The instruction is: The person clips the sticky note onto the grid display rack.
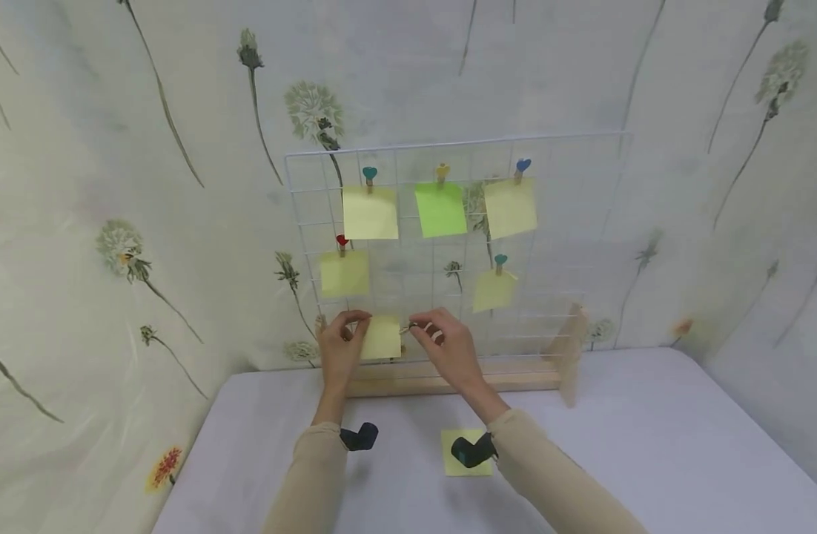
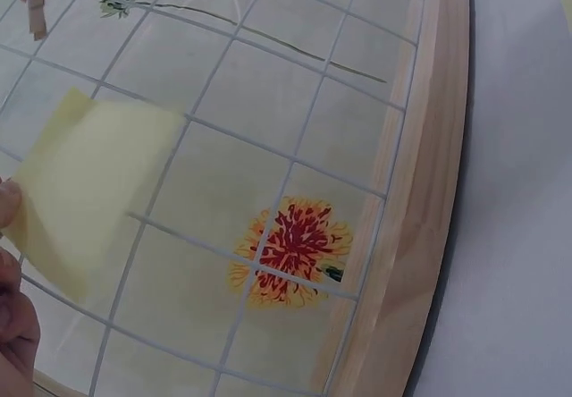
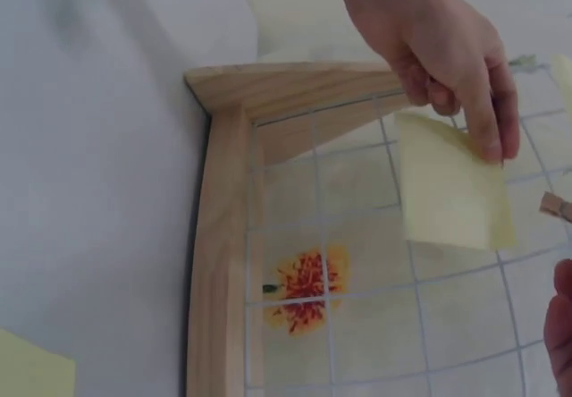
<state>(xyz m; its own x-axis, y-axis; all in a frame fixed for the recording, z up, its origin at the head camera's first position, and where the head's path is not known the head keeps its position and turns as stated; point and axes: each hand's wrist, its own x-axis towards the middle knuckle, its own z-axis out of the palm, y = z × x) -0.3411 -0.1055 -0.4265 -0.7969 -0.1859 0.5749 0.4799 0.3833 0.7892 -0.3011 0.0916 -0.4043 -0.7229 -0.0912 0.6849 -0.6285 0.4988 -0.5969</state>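
Low on the left part of a white wire grid (image 1: 462, 143), my left hand (image 1: 339, 347) pinches a pale yellow sticky note (image 1: 383, 338) by its edge. The note stands against the wires, its corner slightly bent in the right wrist view. To its right, my right hand (image 1: 451, 348) pinches a small wooden clothespin (image 3: 556, 206) between thumb and fingers. Dark green shows at the clothespin's top in the left wrist view. Its wooden tip points toward the note, with a gap between them in both wrist views.
Several notes hang above on decorated clothespins, among them a green note (image 1: 441, 210) and a yellow note (image 1: 345, 274) under a red heart. A wooden base (image 1: 448, 384) carries the grid. Another yellow note (image 1: 454, 463) lies on the white table (image 1: 615, 445), partly behind the right wrist camera.
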